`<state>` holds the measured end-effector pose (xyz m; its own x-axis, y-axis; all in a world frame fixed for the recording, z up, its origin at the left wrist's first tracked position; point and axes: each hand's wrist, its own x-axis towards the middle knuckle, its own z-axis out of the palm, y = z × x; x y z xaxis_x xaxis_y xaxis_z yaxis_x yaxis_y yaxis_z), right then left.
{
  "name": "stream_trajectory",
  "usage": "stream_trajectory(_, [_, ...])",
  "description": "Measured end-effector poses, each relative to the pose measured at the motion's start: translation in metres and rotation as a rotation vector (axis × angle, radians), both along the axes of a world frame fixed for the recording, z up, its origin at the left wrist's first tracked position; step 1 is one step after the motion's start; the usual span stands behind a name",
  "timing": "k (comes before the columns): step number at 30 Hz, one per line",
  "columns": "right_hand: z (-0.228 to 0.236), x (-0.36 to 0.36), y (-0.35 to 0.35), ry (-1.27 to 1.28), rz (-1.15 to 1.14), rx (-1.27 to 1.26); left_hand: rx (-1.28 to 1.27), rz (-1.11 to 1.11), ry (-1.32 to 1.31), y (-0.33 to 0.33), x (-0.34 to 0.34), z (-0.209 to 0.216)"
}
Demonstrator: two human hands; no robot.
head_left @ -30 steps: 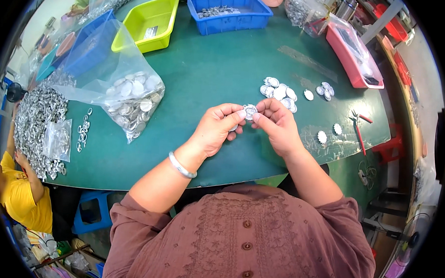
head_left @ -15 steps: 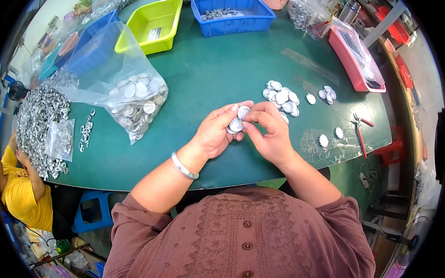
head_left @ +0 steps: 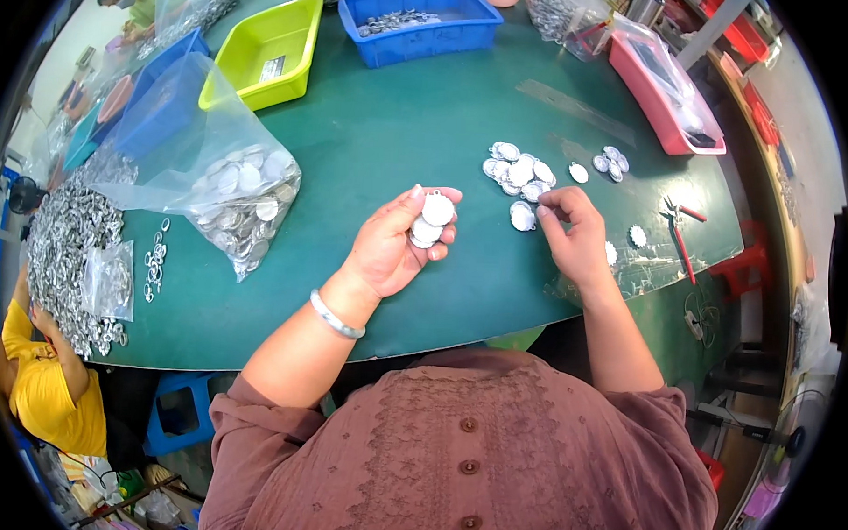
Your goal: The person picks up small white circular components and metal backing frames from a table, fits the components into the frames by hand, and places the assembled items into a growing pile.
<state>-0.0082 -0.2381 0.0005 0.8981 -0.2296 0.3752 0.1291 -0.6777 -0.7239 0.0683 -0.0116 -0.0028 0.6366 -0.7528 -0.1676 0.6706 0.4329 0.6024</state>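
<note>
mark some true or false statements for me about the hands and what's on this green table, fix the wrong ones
1. The left hand holds pale round pieces. True.
2. The right hand is gripping the red-handled pliers. False: they lie on the table farther right; the hand is beside the loose pile.
3. The yellow-green tray is left of the blue tub of metal parts. True.
4. The bracelet is on the right wrist. False: it is on the left wrist.
5. The clear bag of round pieces is at the table's right end. False: it is on the left side.
</note>
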Motion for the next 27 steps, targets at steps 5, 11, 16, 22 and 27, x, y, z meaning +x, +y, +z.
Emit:
stream_trajectory(5, [0.005,-0.008,0.006,0.166,-0.014,-0.212,0.006,-0.005,0.020,0.001,0.003,-0.001])
stream_trajectory(11, [0.005,-0.009,0.005,0.105,0.030,-0.329,0.081,0.021,-0.005,-0.002,-0.001,0.004])
stream_trajectory(16, [0.012,-0.002,0.021,0.189,0.123,-0.047,0.236,-0.023,-0.081,-0.005,-0.001,-0.001])
stream_trajectory(22, [0.023,0.012,0.050,0.024,0.399,-0.111,0.386,-0.058,-0.205,-0.007,-0.006,-0.003])
stream_trajectory(27, [0.032,0.019,0.060,0.025,0.436,-0.125,0.304,-0.021,-0.173,-0.005,-0.001,-0.005])
